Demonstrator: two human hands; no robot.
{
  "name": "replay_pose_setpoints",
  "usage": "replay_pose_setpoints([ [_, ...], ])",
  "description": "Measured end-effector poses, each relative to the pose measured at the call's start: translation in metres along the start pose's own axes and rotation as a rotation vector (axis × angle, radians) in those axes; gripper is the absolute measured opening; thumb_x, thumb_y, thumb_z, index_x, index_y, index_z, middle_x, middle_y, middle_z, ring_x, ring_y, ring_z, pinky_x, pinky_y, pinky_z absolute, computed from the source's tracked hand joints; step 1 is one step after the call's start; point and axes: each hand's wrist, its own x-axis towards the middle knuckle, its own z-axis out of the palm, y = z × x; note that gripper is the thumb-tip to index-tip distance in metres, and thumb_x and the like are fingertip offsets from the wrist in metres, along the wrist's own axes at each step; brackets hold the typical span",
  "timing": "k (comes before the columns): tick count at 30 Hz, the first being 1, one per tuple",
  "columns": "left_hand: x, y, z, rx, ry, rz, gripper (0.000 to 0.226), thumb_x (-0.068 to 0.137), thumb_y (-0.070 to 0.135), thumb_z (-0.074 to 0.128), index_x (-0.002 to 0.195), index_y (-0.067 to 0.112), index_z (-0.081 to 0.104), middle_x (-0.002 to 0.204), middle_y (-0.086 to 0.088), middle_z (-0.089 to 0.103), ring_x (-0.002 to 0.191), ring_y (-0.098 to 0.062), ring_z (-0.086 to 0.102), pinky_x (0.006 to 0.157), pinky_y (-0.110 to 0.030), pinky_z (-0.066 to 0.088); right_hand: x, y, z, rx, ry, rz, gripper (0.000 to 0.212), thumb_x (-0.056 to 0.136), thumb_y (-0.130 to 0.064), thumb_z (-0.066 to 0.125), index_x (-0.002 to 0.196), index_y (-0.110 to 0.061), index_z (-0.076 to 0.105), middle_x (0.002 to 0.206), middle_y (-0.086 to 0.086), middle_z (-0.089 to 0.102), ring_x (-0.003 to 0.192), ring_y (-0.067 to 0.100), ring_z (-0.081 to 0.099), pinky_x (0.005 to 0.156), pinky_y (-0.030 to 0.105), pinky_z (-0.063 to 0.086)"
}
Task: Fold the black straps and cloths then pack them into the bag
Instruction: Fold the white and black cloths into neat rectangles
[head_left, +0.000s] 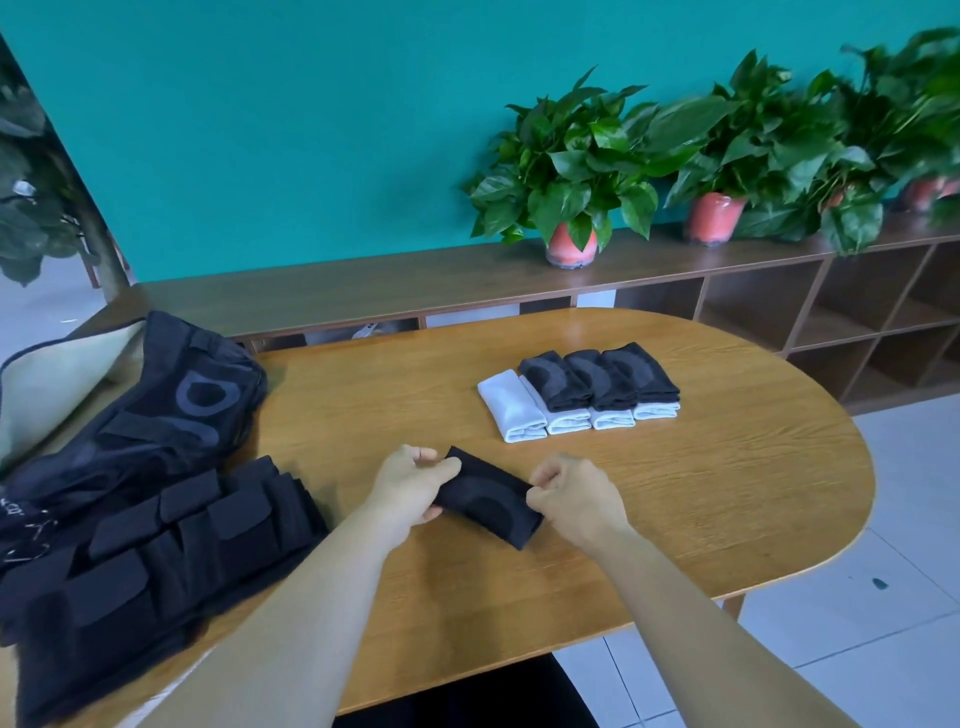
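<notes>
A folded black cloth (488, 496) lies between my hands near the middle of the wooden table (727, 493). My left hand (413, 480) grips its left end and my right hand (571, 493) pinches its right end. Farther back stands a row of folded cloths: three black ones (597, 376) lie on white ones (519, 408). Black straps (156, 551) lie in a pile at the left front. Behind them the black bag (156, 410) lies open, its pale lining showing.
A low wooden shelf unit (779, 291) runs along the teal wall behind the table, with potted plants (569, 171) on top. White tiled floor lies to the right of the table's rounded end.
</notes>
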Motion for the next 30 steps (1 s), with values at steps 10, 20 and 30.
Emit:
replay_pose_setpoints([
  [10, 0.042, 0.062, 0.024, -0.351, -0.152, 0.098, 0.021, 0.097, 0.007, 0.052, 0.106, 0.014, 0.070, 0.114, -0.006, 0.068, 0.107, -0.021, 0.063, 0.086, -0.032, 0.051, 0.049, -0.007, -0.007, 0.159, 0.336, -0.021, 0.017, 0.090, -0.017, 0.052, 0.093, -0.032, 0.060, 0.069, -0.011, 0.062, 0.090, 0.012, 0.055, 0.078, 0.030, 0.021],
  [20, 0.123, 0.095, 0.065, 0.053, -0.054, 0.302, 0.035, 0.091, -0.006, 0.053, 0.111, 0.018, 0.070, 0.125, 0.001, 0.061, 0.116, -0.014, 0.052, 0.098, -0.027, 0.041, 0.132, -0.006, 0.001, -0.308, 0.671, -0.321, 0.021, 0.063, -0.010, 0.083, 0.070, -0.025, 0.071, 0.050, -0.012, 0.053, 0.069, 0.019, 0.052, 0.069, 0.028, 0.016],
  [30, 0.148, 0.080, 0.079, 0.451, -0.036, 0.510, 0.029, 0.102, 0.026, 0.045, 0.125, 0.033, 0.061, 0.157, 0.005, 0.025, 0.147, -0.013, 0.014, 0.117, -0.033, 0.017, 0.159, 0.025, -0.016, -0.283, 0.821, -0.309, 0.031, 0.084, -0.037, 0.058, 0.103, -0.017, 0.072, 0.102, 0.003, 0.062, 0.105, 0.027, 0.050, 0.088, 0.039, 0.032],
])
